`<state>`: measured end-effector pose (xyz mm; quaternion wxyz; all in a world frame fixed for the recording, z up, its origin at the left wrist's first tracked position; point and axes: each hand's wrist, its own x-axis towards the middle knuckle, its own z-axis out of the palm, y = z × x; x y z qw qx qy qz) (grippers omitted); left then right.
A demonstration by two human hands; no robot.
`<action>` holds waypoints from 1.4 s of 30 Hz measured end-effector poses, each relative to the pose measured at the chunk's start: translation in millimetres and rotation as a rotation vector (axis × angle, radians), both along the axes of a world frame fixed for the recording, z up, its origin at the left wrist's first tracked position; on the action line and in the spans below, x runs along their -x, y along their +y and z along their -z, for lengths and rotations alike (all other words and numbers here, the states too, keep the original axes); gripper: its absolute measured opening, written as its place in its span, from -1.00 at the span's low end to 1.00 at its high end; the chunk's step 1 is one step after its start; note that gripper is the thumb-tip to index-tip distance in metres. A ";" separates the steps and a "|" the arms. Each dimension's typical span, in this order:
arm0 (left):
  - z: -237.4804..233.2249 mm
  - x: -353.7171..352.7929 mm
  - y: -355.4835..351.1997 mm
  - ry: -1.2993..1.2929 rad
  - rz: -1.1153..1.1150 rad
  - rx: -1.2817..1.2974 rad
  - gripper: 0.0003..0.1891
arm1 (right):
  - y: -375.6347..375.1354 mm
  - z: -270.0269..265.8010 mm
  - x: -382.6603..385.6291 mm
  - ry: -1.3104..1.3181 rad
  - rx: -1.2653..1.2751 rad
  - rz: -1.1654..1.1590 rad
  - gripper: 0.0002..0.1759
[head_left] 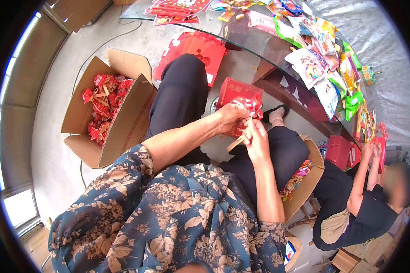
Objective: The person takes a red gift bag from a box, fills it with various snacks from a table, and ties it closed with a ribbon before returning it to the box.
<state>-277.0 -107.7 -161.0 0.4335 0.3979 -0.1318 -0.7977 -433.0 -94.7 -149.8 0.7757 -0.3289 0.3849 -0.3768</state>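
Between my knees, my left hand (234, 117) is closed with its fingertips at the gathered neck of a shiny red gift bag (253, 103). Close beside it, my right hand (257, 138) pinches a tan ribbon (237, 143), whose loose end hangs below the fingers. Both hands meet at the bunched top of the bag. Behind and under them shows a red box (232, 89) with faint printed lettering, partly covered by the bag and my hands.
An open carton (127, 125) at the left holds several tied red bags (105, 93). Ahead, a glass table (243, 48) carries packaged snacks (307, 66) and flat red bags (175, 7). Another carton (316, 175) with sweets stands by my right leg. A co-worker (357, 204) sits at the right.
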 end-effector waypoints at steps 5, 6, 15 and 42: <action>32.5 9.1 -1.0 -0.102 -0.048 0.089 -0.90 | 8.2 0.9 6.5 0.346 0.265 -0.098 -0.78; 28.4 13.1 -3.8 -0.146 -0.071 0.085 -0.91 | 5.9 -3.8 9.1 0.476 0.272 -0.133 -0.80; 26.9 2.6 -0.7 -0.779 0.042 0.303 -0.87 | 2.7 -16.5 11.5 0.750 0.741 -0.067 -0.89; 7.1 3.5 7.5 -0.605 -0.179 0.677 -0.90 | -18.3 3.4 6.8 0.171 0.407 0.230 -0.75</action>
